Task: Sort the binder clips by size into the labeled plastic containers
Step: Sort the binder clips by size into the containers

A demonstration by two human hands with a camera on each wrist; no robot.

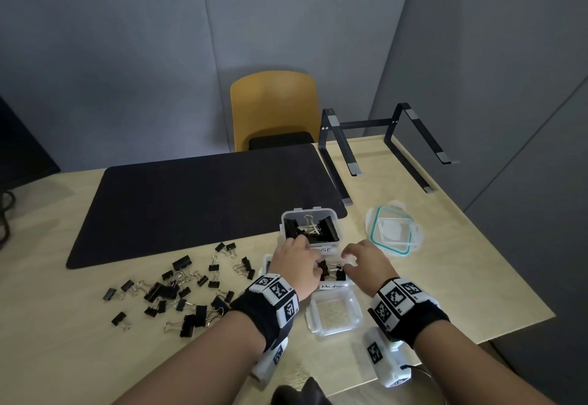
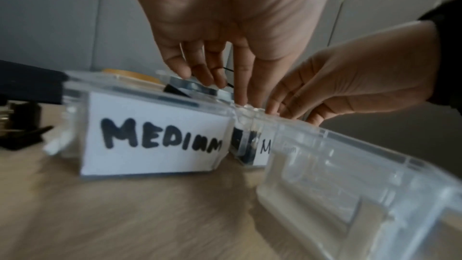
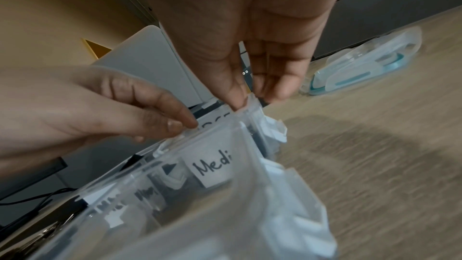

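Note:
Several loose black binder clips (image 1: 178, 293) lie on the table at the left. The clear container labelled Medium (image 1: 337, 286) (image 2: 155, 135) (image 3: 212, 167) holds a few clips and stands between my hands. My left hand (image 1: 313, 266) (image 2: 220, 82) (image 3: 185, 126) pinches its rim from the left. My right hand (image 1: 348, 259) (image 2: 287, 110) (image 3: 250, 98) pinches the rim's right corner between thumb and fingers. Behind it is the Large container (image 1: 286, 216), holding big clips. An empty clear container (image 1: 334, 328) (image 2: 350, 185) (image 3: 225, 224) sits in front, nearest me.
Stacked lids (image 1: 394, 232) (image 3: 362, 70), one with a teal seal, lie to the right. A black desk mat (image 1: 206, 201) covers the table's middle. A laptop stand (image 1: 381, 143) is at the back right and a yellow chair (image 1: 273, 105) is behind the table.

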